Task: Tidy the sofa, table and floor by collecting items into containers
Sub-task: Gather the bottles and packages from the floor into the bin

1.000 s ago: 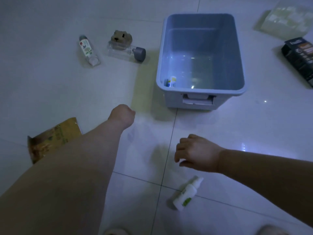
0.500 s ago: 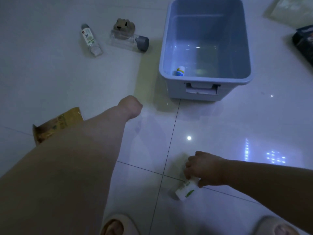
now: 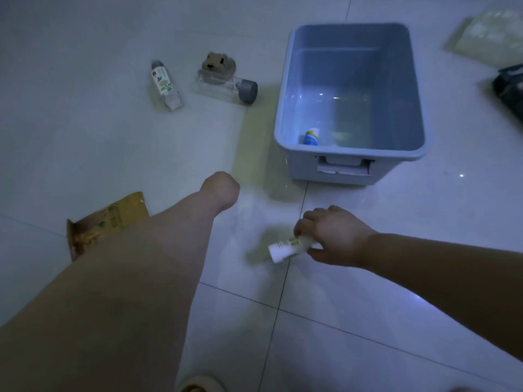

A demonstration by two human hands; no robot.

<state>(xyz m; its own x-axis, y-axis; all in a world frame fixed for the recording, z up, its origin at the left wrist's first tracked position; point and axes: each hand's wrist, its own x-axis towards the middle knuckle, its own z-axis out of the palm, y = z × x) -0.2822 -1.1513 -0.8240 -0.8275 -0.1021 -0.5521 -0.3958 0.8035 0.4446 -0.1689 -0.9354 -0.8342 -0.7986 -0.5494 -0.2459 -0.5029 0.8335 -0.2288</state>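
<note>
The glossy white tiled floor (image 3: 368, 292) lies in dim light. My right hand (image 3: 334, 236) has its fingers curled round a small white plastic bottle with a green label (image 3: 285, 248), held on its side low over a tile joint; I cannot tell whether it touches the tiles. It is near the front of the grey-blue rectangular plastic bin (image 3: 300, 168), which holds a small blue, yellow and white tube (image 3: 311, 137) in its near-left corner. My left hand (image 3: 220, 190) hangs ahead with its fingers tucked out of sight, so I cannot tell their state. Left of the bin lie a clear bottle with a white label (image 3: 165, 84) and a clear bottle with a grey cap (image 3: 226, 87), a brown plush animal (image 3: 218, 63) on top of it. A yellow-brown paper packet (image 3: 107, 222) shows behind my left forearm.
</note>
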